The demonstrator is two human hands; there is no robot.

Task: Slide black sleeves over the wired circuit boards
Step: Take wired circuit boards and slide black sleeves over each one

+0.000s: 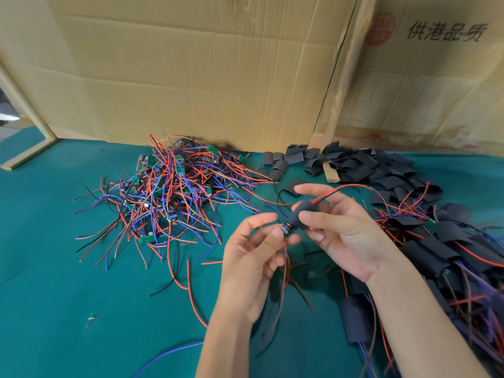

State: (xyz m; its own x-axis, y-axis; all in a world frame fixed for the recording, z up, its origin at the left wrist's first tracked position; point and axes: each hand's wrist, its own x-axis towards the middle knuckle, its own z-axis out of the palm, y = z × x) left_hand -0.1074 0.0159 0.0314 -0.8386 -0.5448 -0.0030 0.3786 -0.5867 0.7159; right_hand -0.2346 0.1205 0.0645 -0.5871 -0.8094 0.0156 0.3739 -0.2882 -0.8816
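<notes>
My right hand (343,230) grips a black sleeve (301,214) between thumb and fingers above the green table. A small circuit board (287,231) sticks out of the sleeve's lower end, pinched by my left hand (253,257). Red and black wires leave the sleeve's top toward the right, and more wires hang down below my left hand. A tangled heap of unsleeved boards (169,195) with red, blue and black wires lies at centre left. Loose black sleeves (354,165) are piled at the back right.
Sleeved boards (441,255) with trailing wires are heaped along the right side. Cardboard walls (191,77) close off the back of the green table (68,268). A small wooden block (330,173) lies among the loose sleeves. A wooden frame (30,154) stands at far left.
</notes>
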